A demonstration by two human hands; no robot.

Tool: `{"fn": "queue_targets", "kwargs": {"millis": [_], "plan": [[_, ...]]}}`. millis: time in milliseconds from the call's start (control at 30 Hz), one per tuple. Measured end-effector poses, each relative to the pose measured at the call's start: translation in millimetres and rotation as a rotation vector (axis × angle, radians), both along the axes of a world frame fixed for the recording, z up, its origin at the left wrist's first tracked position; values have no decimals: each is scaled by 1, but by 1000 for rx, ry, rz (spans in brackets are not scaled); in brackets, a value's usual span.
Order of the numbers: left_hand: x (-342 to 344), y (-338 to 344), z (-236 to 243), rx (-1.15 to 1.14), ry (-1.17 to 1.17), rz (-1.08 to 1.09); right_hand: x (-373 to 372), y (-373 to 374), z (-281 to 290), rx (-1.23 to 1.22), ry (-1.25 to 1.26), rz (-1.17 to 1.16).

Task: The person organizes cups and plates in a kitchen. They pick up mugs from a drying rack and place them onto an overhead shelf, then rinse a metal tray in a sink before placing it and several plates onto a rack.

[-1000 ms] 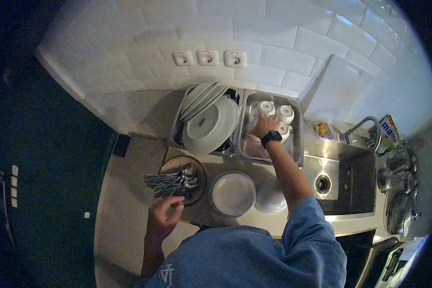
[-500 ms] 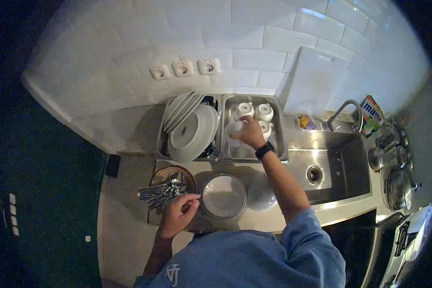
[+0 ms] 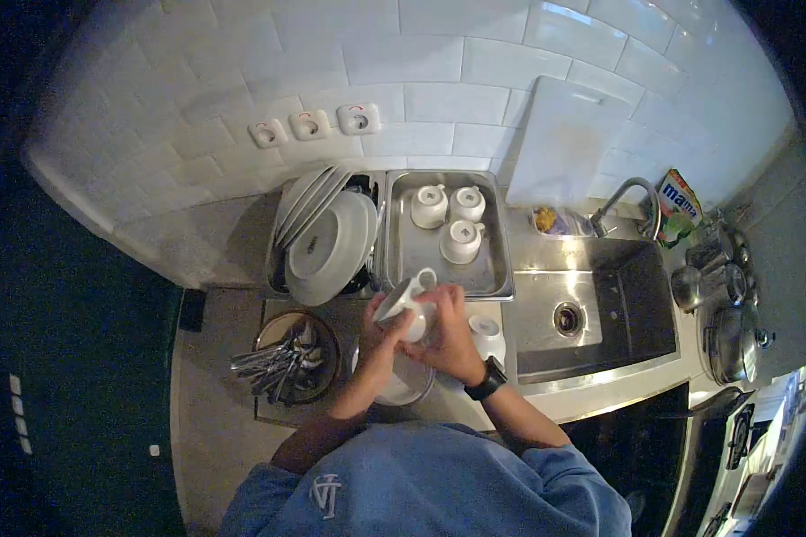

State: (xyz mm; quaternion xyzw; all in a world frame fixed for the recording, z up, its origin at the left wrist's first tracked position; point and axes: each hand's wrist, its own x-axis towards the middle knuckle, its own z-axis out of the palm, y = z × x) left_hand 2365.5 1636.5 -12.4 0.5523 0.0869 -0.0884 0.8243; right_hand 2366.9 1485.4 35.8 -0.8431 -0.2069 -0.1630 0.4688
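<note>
Both hands are closed round a white cup (image 3: pixel 414 324) above the counter, its mouth tilted up and to the left and its handle at the top. My left hand (image 3: pixel 382 336) grips it from the left, and my right hand (image 3: pixel 452 338) holds its right side. Beneath the hands a round white dish (image 3: pixel 406 388) is partly hidden. Just right of my right hand, a white cup (image 3: pixel 486 334) stands upside down on the counter. Three more upturned white cups (image 3: pixel 461 242) sit in the metal tray (image 3: pixel 412 285) beyond.
To the left, white plates (image 3: pixel 334 246) lean in a second metal tray. Nearer lies a round bowl (image 3: pixel 331 367) heaped with cutlery (image 3: pixel 282 361). On the right are a steel sink (image 3: pixel 631 313), a faucet (image 3: pixel 631 188) and pots (image 3: pixel 736 345). A white board (image 3: pixel 569 143) leans on the wall.
My right hand has come back out of the tray toward me. My left hand has moved right, from beside the cutlery, and both now hold the cup. The view has shifted slightly.
</note>
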Motion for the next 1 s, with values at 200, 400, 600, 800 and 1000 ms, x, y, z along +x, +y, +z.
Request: {"fn": "queue_targets", "kwargs": {"millis": [200,400,600,800,1000], "plan": [[-8,36,-10,243,-170,157,56,-30,-6,-42,40,107],[-19,48,-12,356,-297,76,192,-67,-72,-472,317,-471],[-32,57,-13,489,-346,87,206,-32,-61,-615,501,-469],[-24,46,9,439,-373,72,255,-77,-161,-764,391,-427],[-29,55,6,539,-417,77,220,-49,-109,-668,515,-348]]}}
